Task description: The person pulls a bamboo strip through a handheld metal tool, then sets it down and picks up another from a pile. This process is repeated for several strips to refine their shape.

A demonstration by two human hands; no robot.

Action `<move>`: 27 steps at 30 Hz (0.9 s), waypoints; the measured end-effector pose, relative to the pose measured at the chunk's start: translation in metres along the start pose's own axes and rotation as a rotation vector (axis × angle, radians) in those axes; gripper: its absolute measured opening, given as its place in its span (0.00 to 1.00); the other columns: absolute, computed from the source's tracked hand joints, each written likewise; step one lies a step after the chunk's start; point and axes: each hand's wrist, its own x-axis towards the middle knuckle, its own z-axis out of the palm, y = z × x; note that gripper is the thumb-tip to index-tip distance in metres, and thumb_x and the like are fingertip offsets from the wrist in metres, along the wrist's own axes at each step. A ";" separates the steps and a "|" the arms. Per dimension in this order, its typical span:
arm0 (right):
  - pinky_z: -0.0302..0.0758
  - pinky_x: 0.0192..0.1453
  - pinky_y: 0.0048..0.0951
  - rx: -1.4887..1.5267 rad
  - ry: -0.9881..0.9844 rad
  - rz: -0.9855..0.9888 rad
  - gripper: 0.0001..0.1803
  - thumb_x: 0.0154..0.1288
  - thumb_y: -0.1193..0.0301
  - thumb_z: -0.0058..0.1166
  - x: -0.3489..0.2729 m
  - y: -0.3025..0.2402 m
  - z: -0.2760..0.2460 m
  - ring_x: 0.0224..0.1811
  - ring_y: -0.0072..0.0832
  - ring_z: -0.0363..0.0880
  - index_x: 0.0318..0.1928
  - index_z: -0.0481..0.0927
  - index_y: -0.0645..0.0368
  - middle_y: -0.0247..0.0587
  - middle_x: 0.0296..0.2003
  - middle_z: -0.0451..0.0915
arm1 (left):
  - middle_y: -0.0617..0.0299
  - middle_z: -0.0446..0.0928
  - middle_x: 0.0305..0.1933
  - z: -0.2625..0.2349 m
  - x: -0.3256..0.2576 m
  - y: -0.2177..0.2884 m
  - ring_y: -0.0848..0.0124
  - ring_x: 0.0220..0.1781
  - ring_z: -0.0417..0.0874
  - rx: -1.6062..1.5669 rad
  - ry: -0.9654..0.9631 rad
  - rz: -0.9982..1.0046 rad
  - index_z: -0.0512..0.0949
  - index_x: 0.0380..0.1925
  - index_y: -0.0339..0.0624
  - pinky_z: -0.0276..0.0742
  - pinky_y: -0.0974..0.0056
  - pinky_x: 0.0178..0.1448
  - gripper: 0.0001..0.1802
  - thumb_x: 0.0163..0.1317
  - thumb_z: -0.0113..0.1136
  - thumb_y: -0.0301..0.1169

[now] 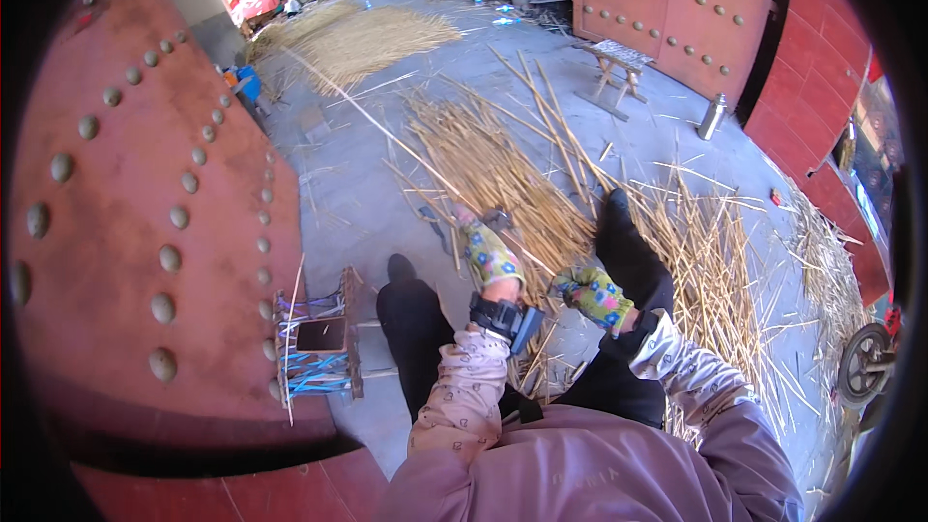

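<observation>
A long pale reed stalk [372,123] runs from the far mat of straw back to my hands. My left hand [490,253], in a flowered glove with the fingertips showing, is closed around it. A dark piece [495,219], its kind unclear, sits at those fingers. My right hand [594,296], in a matching glove, is closed at the near end of the stalk; its fingers are partly hidden. Just beyond both hands lies a pile of cut stalks [503,174] on the floor between my feet. More loose stalks [701,261] are heaped to the right of my right leg.
Left of me, a low woven stool [319,372] bears a phone [321,334]. Studded red doors [145,193] stand on either side. A small wooden bench [616,72] and a steel flask [712,117] are at the far right. A wheel [863,364] shows at the right edge.
</observation>
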 end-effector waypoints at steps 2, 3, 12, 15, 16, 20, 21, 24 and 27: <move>0.63 0.22 0.17 0.024 -0.061 -0.098 0.09 0.56 0.71 0.48 -0.011 0.014 -0.004 0.20 0.17 0.67 0.35 0.73 0.63 0.33 0.24 0.73 | 0.64 0.70 0.24 -0.018 0.018 0.029 0.73 0.23 0.69 -0.019 0.048 0.075 0.71 0.32 0.46 0.66 0.69 0.28 0.25 0.55 0.40 0.56; 0.62 0.20 0.14 0.411 -0.124 -0.049 0.09 0.56 0.71 0.49 -0.019 0.023 -0.008 0.18 0.14 0.65 0.34 0.74 0.64 0.33 0.25 0.73 | 0.64 0.70 0.25 -0.030 0.030 0.047 0.73 0.24 0.69 -0.042 0.080 0.114 0.71 0.32 0.46 0.66 0.69 0.28 0.25 0.55 0.40 0.56; 0.63 0.17 0.14 0.975 -0.252 0.458 0.14 0.54 0.72 0.49 -0.073 0.049 -0.040 0.20 0.19 0.70 0.42 0.69 0.64 0.37 0.27 0.74 | 0.65 0.70 0.27 -0.061 0.023 0.033 0.72 0.26 0.68 -0.062 0.128 0.038 0.72 0.33 0.48 0.66 0.68 0.32 0.25 0.55 0.38 0.56; 0.61 0.17 0.12 0.255 -0.066 0.022 0.15 0.52 0.74 0.48 -0.023 0.034 -0.004 0.19 0.16 0.68 0.42 0.70 0.65 0.35 0.27 0.73 | 0.65 0.70 0.27 -0.048 -0.002 -0.008 0.72 0.27 0.68 0.016 0.080 -0.034 0.72 0.33 0.48 0.66 0.67 0.33 0.25 0.56 0.38 0.56; 0.61 0.17 0.12 0.247 -0.011 0.086 0.15 0.52 0.74 0.48 -0.013 0.028 0.002 0.19 0.16 0.68 0.42 0.70 0.65 0.35 0.27 0.73 | 0.65 0.69 0.28 -0.050 -0.002 -0.012 0.72 0.27 0.68 0.034 0.080 -0.024 0.72 0.34 0.48 0.66 0.67 0.34 0.25 0.56 0.38 0.56; 0.58 0.21 0.10 0.092 0.006 -0.205 0.12 0.53 0.73 0.48 -0.037 0.038 0.001 0.19 0.12 0.60 0.38 0.72 0.66 0.34 0.25 0.73 | 0.66 0.69 0.28 -0.093 0.053 0.037 0.72 0.28 0.68 0.000 0.132 0.152 0.73 0.34 0.49 0.66 0.66 0.35 0.24 0.56 0.37 0.56; 0.60 0.22 0.13 0.200 -0.020 -0.187 0.14 0.49 0.69 0.51 -0.057 0.049 -0.017 0.20 0.16 0.63 0.36 0.73 0.67 0.38 0.27 0.73 | 0.66 0.69 0.29 -0.110 0.073 0.066 0.72 0.28 0.68 -0.041 0.142 0.213 0.73 0.34 0.49 0.66 0.66 0.36 0.24 0.56 0.37 0.56; 0.65 0.22 0.20 0.187 0.025 -0.254 0.16 0.45 0.65 0.53 -0.114 0.094 -0.082 0.23 0.22 0.69 0.31 0.75 0.67 0.46 0.31 0.76 | 0.66 0.69 0.29 -0.138 0.103 0.129 0.72 0.27 0.67 -0.096 0.295 0.337 0.73 0.34 0.49 0.66 0.66 0.35 0.24 0.56 0.37 0.55; 0.71 0.29 0.20 -0.047 0.469 0.090 0.08 0.53 0.78 0.43 -0.160 0.124 -0.152 0.27 0.25 0.74 0.32 0.74 0.68 0.47 0.29 0.77 | 0.66 0.68 0.28 -0.135 0.093 0.159 0.72 0.31 0.68 -0.147 0.421 0.292 0.72 0.37 0.52 0.65 0.68 0.38 0.27 0.54 0.36 0.59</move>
